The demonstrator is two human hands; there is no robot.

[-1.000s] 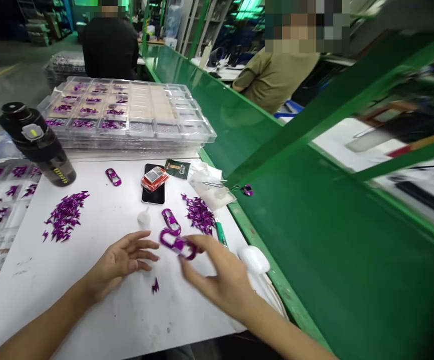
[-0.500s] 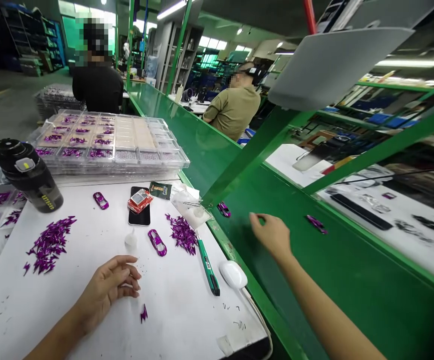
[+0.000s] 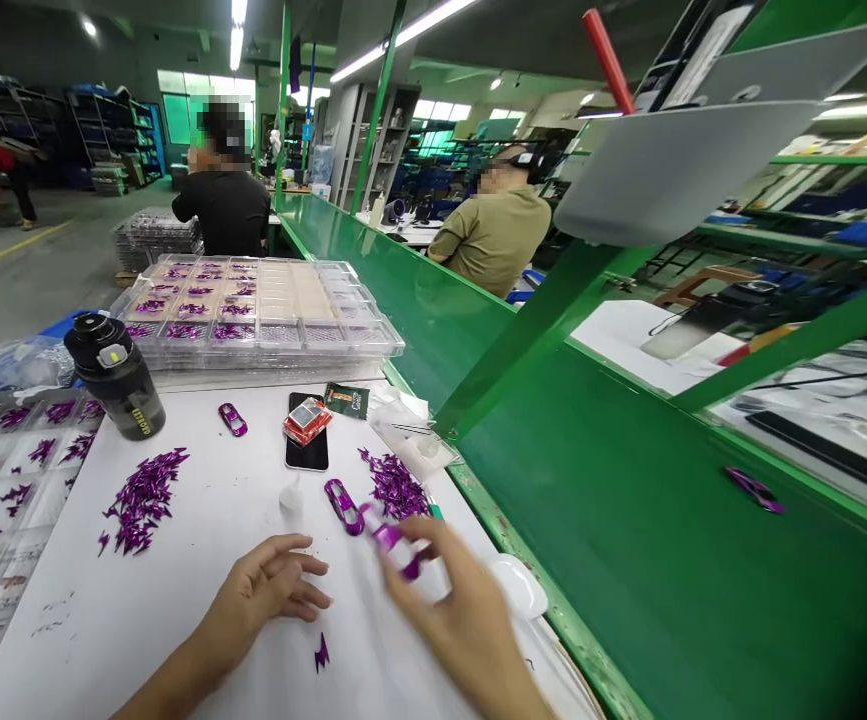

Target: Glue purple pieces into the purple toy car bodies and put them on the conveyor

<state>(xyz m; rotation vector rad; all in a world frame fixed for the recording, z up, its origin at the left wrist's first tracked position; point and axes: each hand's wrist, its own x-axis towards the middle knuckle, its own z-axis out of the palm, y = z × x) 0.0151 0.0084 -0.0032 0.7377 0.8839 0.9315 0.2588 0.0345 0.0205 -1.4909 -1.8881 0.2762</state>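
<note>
Purple car shell (image 3: 386,538) hangs above the bench (image 3: 125,620), pinched in the right hand (image 3: 459,600); likely mid-carry, its next move calling for the empty, loosely open left hand's (image 3: 272,588) support.

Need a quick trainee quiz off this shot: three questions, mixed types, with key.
1. What is the right hand holding?
2. True or false: the left hand is gripping the black bottle.
3. What lies on top of the phone?
A) the clear tray
B) the red packet
C) the black bottle

Key:
1. A purple car body, blurred in this shot.
2. False; the left hand is over the white tabletop, apart from the bottle.
3. B
</note>
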